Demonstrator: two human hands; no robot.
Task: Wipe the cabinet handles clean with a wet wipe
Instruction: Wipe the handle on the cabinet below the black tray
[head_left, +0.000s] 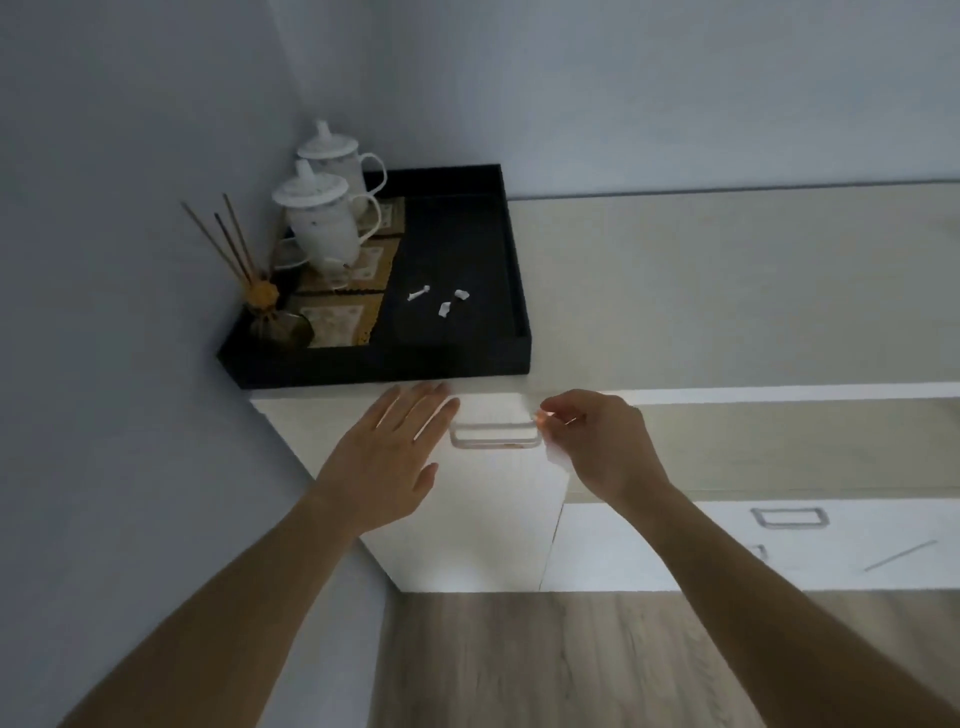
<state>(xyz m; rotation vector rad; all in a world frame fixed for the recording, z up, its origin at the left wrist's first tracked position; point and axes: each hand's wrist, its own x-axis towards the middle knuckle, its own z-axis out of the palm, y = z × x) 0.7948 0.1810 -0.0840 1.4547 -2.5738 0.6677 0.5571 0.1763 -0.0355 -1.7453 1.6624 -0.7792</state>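
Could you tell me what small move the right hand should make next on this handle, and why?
Probably slide the right hand, which pinches the wet wipe, leftward along the handle. The wipe sits only at the handle's right end and the rest of the bar is uncovered. The left hand lies flat on the cabinet door beside the handle's left end.

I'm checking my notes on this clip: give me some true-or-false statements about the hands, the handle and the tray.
The right hand pinches the wet wipe at the right end of the handle. True.
The left hand grips the handle. False: its fingers are straight, left of the handle.
The black tray holds two lidded white cups. True.
The black tray stands on the floor. False: it stands on the countertop.
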